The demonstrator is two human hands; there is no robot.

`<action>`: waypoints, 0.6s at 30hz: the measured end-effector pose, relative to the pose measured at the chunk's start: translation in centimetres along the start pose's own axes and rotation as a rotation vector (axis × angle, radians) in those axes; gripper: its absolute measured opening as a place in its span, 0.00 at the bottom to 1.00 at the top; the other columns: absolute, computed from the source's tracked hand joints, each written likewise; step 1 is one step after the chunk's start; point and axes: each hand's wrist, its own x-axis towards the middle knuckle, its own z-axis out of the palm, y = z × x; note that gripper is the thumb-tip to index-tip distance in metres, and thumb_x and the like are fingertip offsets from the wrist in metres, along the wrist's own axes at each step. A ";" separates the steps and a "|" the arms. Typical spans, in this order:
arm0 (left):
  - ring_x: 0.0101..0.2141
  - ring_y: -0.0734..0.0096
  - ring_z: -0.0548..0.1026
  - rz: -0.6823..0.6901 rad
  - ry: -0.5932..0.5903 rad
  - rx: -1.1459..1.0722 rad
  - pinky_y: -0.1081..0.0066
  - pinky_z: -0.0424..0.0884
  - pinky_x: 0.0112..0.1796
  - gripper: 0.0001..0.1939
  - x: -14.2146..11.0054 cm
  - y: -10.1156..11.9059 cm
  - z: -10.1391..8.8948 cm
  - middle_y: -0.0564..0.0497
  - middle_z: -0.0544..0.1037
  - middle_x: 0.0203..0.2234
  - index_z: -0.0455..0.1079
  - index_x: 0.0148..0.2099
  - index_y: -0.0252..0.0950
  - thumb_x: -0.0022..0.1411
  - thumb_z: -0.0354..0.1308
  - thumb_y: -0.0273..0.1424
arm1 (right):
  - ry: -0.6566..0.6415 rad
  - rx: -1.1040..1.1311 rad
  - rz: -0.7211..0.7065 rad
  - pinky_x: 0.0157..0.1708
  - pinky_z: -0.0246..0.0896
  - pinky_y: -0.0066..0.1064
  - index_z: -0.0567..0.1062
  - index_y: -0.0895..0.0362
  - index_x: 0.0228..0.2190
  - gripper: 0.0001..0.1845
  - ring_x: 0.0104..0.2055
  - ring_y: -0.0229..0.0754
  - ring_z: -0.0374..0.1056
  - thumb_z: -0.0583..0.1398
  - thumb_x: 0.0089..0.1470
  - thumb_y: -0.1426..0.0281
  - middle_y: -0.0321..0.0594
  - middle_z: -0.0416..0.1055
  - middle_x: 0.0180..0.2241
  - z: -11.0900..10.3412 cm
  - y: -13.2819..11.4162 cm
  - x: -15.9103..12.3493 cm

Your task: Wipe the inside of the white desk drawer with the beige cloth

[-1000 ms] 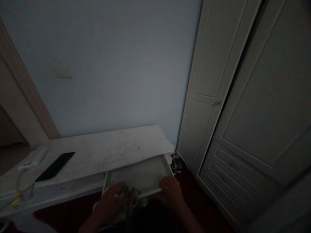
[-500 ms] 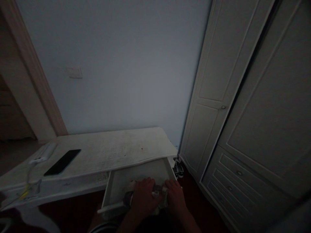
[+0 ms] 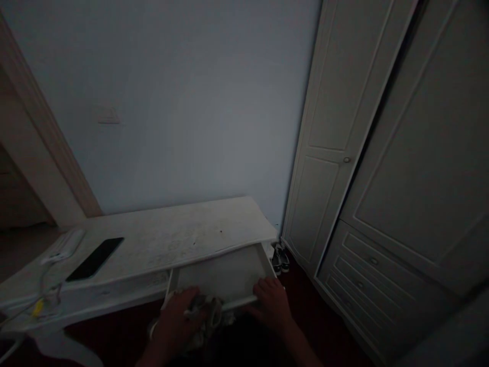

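My left hand [image 3: 176, 317] is closed on a crumpled greyish-white cloth [image 3: 209, 317] at the front left of the pulled-out drawer [image 3: 225, 272]. Dim light and the fingers hide what kind of cloth it is. Part of it hangs in front of the drawer. Over at the drawer's front right corner, my right hand [image 3: 270, 299] grips the front edge, fingers on the inner side and thumb outside. The visible inside of the drawer is a plain pale bottom.
The drawer belongs to a worn white desk [image 3: 160, 239] against the wall. A dark phone [image 3: 95, 259] and a white power strip [image 3: 64, 245] lie on its left part. Shoes [image 3: 280, 259] stand on the floor beside the desk, near a white wardrobe [image 3: 324, 204].
My left hand has moved left and towards me, taking the cloth out of the drawer. My right hand has left the cloth and now holds the drawer's front edge.
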 end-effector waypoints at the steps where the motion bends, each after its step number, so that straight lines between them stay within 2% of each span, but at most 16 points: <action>1: 0.48 0.56 0.83 0.021 -0.008 0.010 0.60 0.74 0.51 0.17 -0.1 0.1 -0.3 0.48 0.86 0.46 0.77 0.48 0.46 0.64 0.59 0.48 | 0.009 0.000 0.002 0.44 0.49 0.40 0.75 0.50 0.36 0.30 0.42 0.48 0.68 0.65 0.56 0.36 0.37 0.77 0.38 0.0 0.0 0.0; 5: 0.45 0.55 0.83 0.059 -0.021 0.045 0.57 0.73 0.50 0.15 0.0 0.9 -0.5 0.48 0.86 0.43 0.76 0.47 0.44 0.65 0.58 0.46 | 0.029 -0.004 0.008 0.44 0.49 0.40 0.74 0.50 0.35 0.30 0.42 0.48 0.68 0.65 0.56 0.36 0.37 0.77 0.37 0.2 -0.1 0.0; 10: 0.48 0.56 0.83 0.091 0.057 0.047 0.59 0.72 0.52 0.18 0.0 0.7 0.5 0.48 0.86 0.46 0.76 0.50 0.45 0.64 0.60 0.48 | 0.017 -0.015 0.009 0.45 0.50 0.41 0.74 0.50 0.34 0.31 0.42 0.48 0.68 0.66 0.55 0.36 0.36 0.77 0.37 0.4 0.1 -0.1; 12: 0.47 0.56 0.82 0.077 0.044 0.052 0.59 0.71 0.51 0.17 0.1 1.1 0.5 0.48 0.86 0.46 0.77 0.48 0.45 0.64 0.60 0.48 | -0.020 -0.034 0.019 0.46 0.50 0.41 0.75 0.50 0.35 0.30 0.43 0.49 0.69 0.66 0.55 0.37 0.37 0.77 0.38 0.3 0.1 0.0; 15: 0.46 0.56 0.81 0.039 -0.027 0.033 0.59 0.70 0.50 0.15 0.6 3.2 0.1 0.47 0.86 0.45 0.76 0.45 0.43 0.67 0.57 0.47 | -0.108 -0.051 0.039 0.47 0.51 0.41 0.76 0.50 0.37 0.27 0.45 0.49 0.69 0.68 0.55 0.40 0.37 0.78 0.40 -0.3 0.0 0.1; 18: 0.48 0.53 0.80 0.039 -0.073 0.003 0.55 0.68 0.52 0.19 1.4 6.4 -0.1 0.44 0.84 0.46 0.76 0.47 0.41 0.68 0.55 0.49 | -0.168 -0.040 0.061 0.47 0.52 0.40 0.76 0.50 0.37 0.25 0.46 0.49 0.69 0.70 0.55 0.43 0.36 0.78 0.41 -0.8 -0.2 0.3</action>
